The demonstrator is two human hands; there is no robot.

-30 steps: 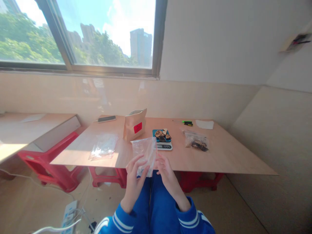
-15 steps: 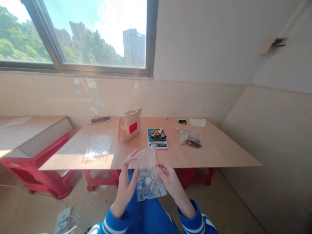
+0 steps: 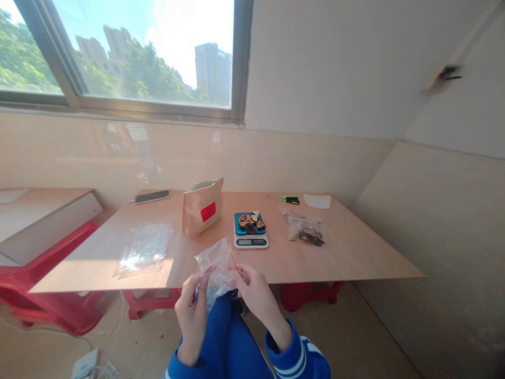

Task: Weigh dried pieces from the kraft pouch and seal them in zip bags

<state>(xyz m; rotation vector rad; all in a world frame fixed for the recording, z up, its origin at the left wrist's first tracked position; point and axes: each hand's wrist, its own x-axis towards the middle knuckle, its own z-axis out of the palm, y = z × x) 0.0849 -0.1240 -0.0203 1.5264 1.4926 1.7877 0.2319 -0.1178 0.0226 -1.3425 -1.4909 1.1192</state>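
Observation:
A clear zip bag (image 3: 216, 259) with a red strip along its edge is held between my two hands, above my lap at the table's front edge. My left hand (image 3: 193, 302) pinches its left side. On the other side, the fingers of my right hand (image 3: 252, 284) are closed on the bag by the red strip. Just beyond it stands a kitchen scale (image 3: 251, 243) with a blue top, and dried brown-and-cream slices (image 3: 251, 222) lie on it. To the right are filled clear bags (image 3: 305, 230) holding dark dried pieces.
A kraft paper pouch (image 3: 203, 209) with a red label stands left of the scale. Flat clear bags (image 3: 144, 247) lie at the left. Further back are a phone (image 3: 152, 197), screwdrivers (image 3: 291, 200) and white paper (image 3: 317, 201). Red stools (image 3: 152, 301) are under the table (image 3: 355, 263).
The bag has tilted and moved up and left toward the table edge. My left hand's fingers, spread before, have closed on its side. The view has shifted slightly.

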